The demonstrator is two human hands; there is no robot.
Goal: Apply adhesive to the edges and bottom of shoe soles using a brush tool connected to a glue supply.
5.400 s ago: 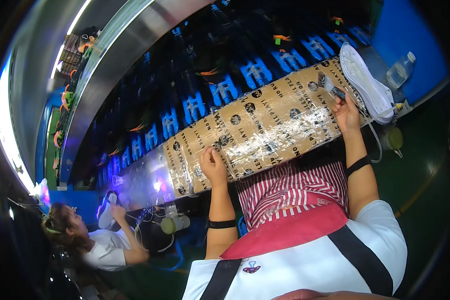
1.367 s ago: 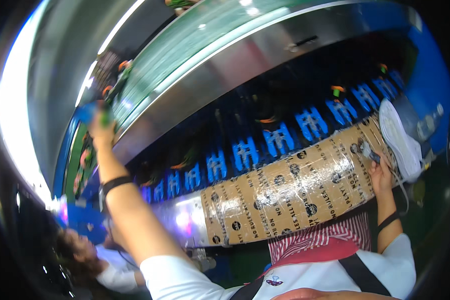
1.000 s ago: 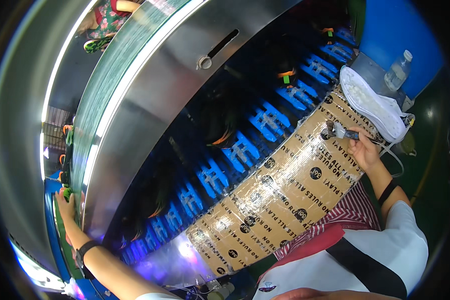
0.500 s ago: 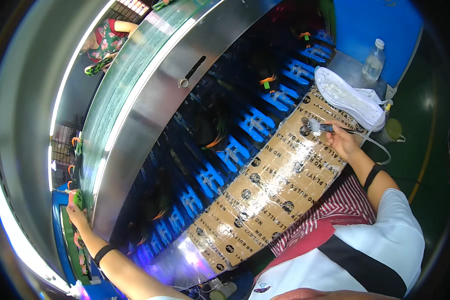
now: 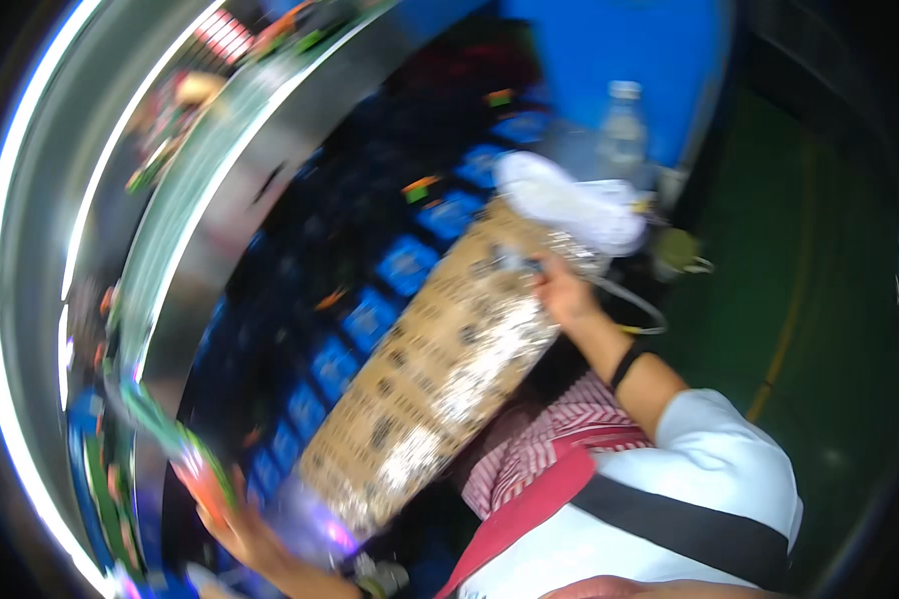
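My left hand (image 5: 238, 531) is at the lower left, closed on a long, narrow shoe (image 5: 202, 471) in green, pink and orange. Motion blurs the shoe, and its far end reaches toward the conveyor belt's edge. My right hand (image 5: 566, 292) is over the cardboard, its fingers closed on the dark handle of a small brush (image 5: 514, 262) with a pale tip. A thin pale tube (image 5: 629, 299) trails near that hand. The taped brown cardboard (image 5: 410, 374) runs diagonally in front of my body.
Blue rack holders (image 5: 370, 317) with dark shoes line the cardboard's far side. Beyond is a greenish conveyor belt (image 5: 175, 235). White sole-shaped pieces (image 5: 569, 205), a clear bottle (image 5: 623, 130) and an olive container (image 5: 675, 252) stand at the upper right. Another person works across the belt.
My left hand has come away from the belt's side toward me, bringing the shoe. My right hand still holds the brush over the cardboard. The whole view has shifted and blurred.
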